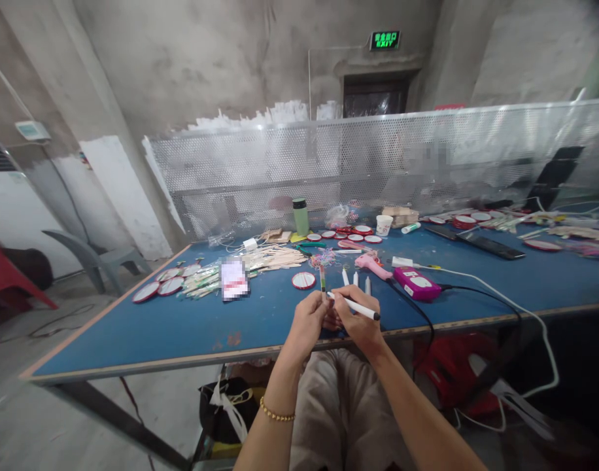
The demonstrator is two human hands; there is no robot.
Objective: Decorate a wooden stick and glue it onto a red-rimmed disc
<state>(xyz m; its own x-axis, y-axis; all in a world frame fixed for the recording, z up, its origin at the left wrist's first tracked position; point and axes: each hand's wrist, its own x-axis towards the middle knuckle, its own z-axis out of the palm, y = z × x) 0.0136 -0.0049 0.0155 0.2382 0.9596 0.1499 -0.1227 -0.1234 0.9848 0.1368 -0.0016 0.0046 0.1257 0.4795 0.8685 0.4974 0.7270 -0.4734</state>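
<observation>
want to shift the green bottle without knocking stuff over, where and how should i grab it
I'd grip the green bottle around mid-body, below its dark lid, coming from the near side and slightly above. It stands upright with a rounded body fingers can wrap, and what lies in front is low enough to reach over.

Matt painted blue surface [147, 333]; glossy magenta box [416, 284]; perforated metal screen [270, 157]; rough concrete wall [206, 59]

A workshop: bare concrete walls [206, 59], craft-strewn worktable [157, 333].
</observation>
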